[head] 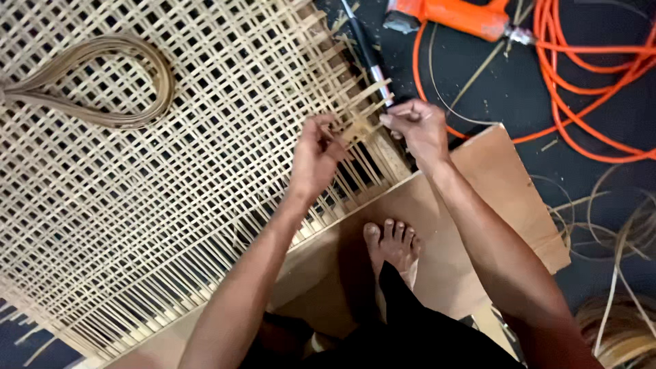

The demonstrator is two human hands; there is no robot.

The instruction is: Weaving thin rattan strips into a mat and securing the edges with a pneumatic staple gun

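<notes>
A large open-weave cane mat (171, 171) of pale strips lies on the dark floor and fills the left of the view. My left hand (316, 156) is at its right edge, fingers pinched on a cane strip (355, 130) of the weave. My right hand (420, 126) is just to the right, fingers closed on the end of the same bunch of strips. Both hands work within a hand's width of each other at the mat's edge.
A wooden board (492, 198) lies under my bare foot (393, 246). A coil of cane (102, 82) rests on the mat at upper left. An orange power tool (458, 15) and orange cable (588, 82) lie at upper right. A dark-handled tool (369, 58) lies by the mat. Loose cane strands (615, 239) are at right.
</notes>
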